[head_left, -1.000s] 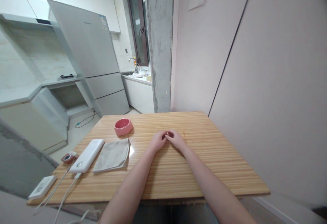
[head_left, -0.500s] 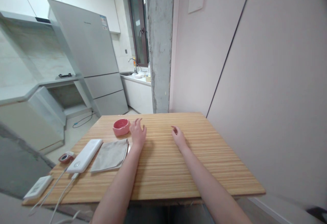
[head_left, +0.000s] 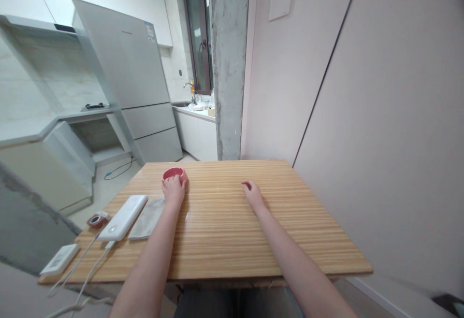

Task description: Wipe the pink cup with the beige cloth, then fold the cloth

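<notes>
the left hand (head_left: 173,191) is closed around the near side of the pink bowl (head_left: 174,173), which sits on the wooden table (head_left: 253,231) at about 11 o'clock from the table's middle. the right hand (head_left: 253,193) rests loosely curled on the bare wood at 1 o'clock, holding nothing. judging by this, the grasp on the bowl looks made; lifting it would call for a firm, level hold. a folded grey cloth (head_left: 147,219) lies partly under the forearm, and a white power bank (head_left: 123,217) is just beside the cloth at 9 o'clock.

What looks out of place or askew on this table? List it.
Nothing is spilled or broken. The left hand rests on the pink bowl; the right hand lies on the bare table. The white cables trail off the table's near edge, and the cloth lies slightly angled.
</notes>
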{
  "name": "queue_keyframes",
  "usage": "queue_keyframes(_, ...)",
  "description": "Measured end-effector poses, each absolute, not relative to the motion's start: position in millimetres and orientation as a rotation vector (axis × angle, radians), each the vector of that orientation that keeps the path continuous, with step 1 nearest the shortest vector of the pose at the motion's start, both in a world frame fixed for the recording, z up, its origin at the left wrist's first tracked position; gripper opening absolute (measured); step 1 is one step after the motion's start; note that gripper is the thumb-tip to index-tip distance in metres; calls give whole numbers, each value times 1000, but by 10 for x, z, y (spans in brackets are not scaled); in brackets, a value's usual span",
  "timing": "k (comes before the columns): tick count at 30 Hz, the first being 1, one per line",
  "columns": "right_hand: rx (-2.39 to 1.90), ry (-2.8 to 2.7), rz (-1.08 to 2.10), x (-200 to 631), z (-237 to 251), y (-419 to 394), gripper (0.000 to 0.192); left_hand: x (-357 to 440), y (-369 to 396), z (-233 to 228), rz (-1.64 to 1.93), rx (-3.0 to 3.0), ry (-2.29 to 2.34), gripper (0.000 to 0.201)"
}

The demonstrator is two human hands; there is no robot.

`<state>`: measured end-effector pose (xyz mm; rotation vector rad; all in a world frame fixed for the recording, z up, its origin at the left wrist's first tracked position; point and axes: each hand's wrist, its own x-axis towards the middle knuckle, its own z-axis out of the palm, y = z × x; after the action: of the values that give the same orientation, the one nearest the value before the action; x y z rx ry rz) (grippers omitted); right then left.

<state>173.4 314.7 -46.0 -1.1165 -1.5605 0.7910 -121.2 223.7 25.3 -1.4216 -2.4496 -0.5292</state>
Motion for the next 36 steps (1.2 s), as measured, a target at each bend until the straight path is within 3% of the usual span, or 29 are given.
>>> queue_keyframes(13, -1163, -1581, 781, 1714, -382, 3109, 24, -1303, 2333, 155, -560, -1645, -2311, 17)
queue_keyframes(22, -1102, -1584, 786, 1731, -389, 3097, 24, -310, 2560, 158, -938, -2247, -1899, 7)
queue_keyframes(26, -1034, -1515, 808, 1727, -408, 3094, 40, 83, 2578, 47, -1021, -2389, -1798, 7)
queue_keyframes(30, -980, -1502, 838, 1719, -415, 3091, 49, 232, 2529, 11, -1036, -2487, -1729, 7)
queue_keyframes(36, -911, -1540, 907, 1727, -406, 3093, 42, 241, 2476, 42, -994, -2526, -1724, 8)
